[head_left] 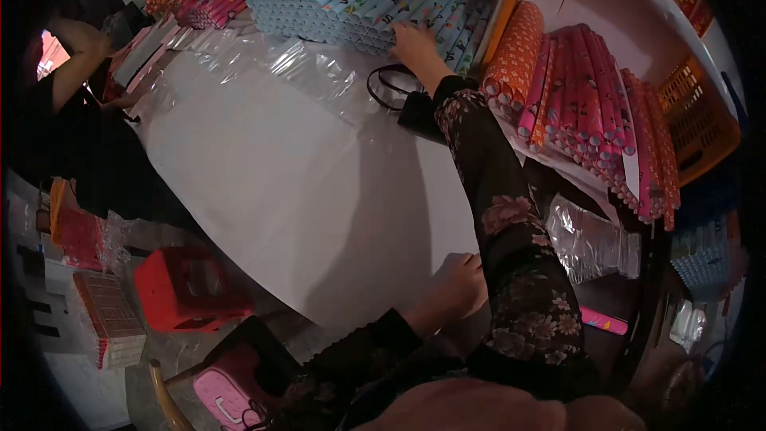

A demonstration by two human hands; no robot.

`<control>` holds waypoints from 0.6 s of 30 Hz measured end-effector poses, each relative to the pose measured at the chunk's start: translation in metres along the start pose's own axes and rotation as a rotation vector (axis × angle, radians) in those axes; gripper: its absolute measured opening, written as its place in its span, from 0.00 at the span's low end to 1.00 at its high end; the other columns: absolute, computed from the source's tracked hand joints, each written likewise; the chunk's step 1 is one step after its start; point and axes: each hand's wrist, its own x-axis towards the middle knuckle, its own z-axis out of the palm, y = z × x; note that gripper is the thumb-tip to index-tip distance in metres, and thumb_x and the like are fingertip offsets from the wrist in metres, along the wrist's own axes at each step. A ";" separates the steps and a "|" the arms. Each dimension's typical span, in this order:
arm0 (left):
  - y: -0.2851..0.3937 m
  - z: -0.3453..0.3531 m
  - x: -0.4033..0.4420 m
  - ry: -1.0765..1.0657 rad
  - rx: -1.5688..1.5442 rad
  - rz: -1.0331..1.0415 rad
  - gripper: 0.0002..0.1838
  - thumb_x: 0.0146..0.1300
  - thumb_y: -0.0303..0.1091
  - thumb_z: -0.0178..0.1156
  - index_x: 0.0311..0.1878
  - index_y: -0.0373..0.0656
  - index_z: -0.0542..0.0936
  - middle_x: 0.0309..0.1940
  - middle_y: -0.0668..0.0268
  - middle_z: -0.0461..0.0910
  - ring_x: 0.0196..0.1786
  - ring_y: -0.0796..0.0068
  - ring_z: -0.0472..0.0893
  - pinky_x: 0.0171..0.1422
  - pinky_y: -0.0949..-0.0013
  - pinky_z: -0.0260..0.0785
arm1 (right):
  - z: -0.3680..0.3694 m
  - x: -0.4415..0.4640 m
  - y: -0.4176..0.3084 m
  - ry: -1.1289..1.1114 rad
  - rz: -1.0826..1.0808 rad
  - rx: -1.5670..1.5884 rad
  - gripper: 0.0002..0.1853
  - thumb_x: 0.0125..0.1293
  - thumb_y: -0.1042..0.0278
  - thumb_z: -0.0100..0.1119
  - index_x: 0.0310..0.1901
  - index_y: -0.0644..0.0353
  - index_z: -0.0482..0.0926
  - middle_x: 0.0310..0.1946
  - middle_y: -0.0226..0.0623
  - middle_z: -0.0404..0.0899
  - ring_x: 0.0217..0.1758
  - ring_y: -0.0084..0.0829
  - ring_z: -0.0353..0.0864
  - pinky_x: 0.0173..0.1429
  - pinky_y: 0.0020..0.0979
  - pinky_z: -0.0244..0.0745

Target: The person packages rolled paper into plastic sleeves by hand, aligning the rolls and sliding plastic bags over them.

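Observation:
At the far side of the white-covered table, my right hand reaches onto a big stack of light-blue patterned rolls. Its fingers are bent and slightly apart, touching the rolls near their ends; no roll is lifted. My left hand rests at the near table edge, its fingers curled in and partly hidden behind my right sleeve; whatever it may hold is hidden. A black strap or bag lies under my right forearm. Clear plastic sleeves lie in front of the blue stack.
Orange rolls and pink rolls are piled at right, beside an orange crate. More plastic sleeves lie below them. At left, another person works by the table. A red stool stands lower left.

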 end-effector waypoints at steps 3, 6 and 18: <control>0.002 -0.010 0.003 0.014 -0.067 -0.041 0.08 0.45 0.36 0.61 0.15 0.47 0.77 0.22 0.65 0.71 0.40 0.64 0.70 0.47 0.63 0.61 | 0.001 0.006 0.001 0.008 -0.052 -0.067 0.26 0.56 0.60 0.71 0.55 0.54 0.75 0.51 0.39 0.77 0.57 0.50 0.78 0.56 0.50 0.74; 0.003 -0.007 0.004 -0.031 -0.047 -0.043 0.09 0.46 0.36 0.61 0.15 0.46 0.78 0.22 0.65 0.72 0.40 0.64 0.70 0.49 0.62 0.61 | 0.010 0.007 0.006 0.058 -0.110 -0.067 0.22 0.58 0.64 0.69 0.53 0.56 0.74 0.50 0.40 0.77 0.52 0.50 0.80 0.52 0.47 0.78; -0.005 0.058 -0.019 0.114 -0.173 -0.093 0.07 0.50 0.34 0.62 0.21 0.43 0.81 0.29 0.64 0.76 0.47 0.62 0.72 0.54 0.62 0.63 | 0.032 0.014 0.026 0.108 -0.196 -0.055 0.08 0.61 0.74 0.56 0.43 0.61 0.77 0.45 0.42 0.77 0.51 0.47 0.79 0.49 0.45 0.79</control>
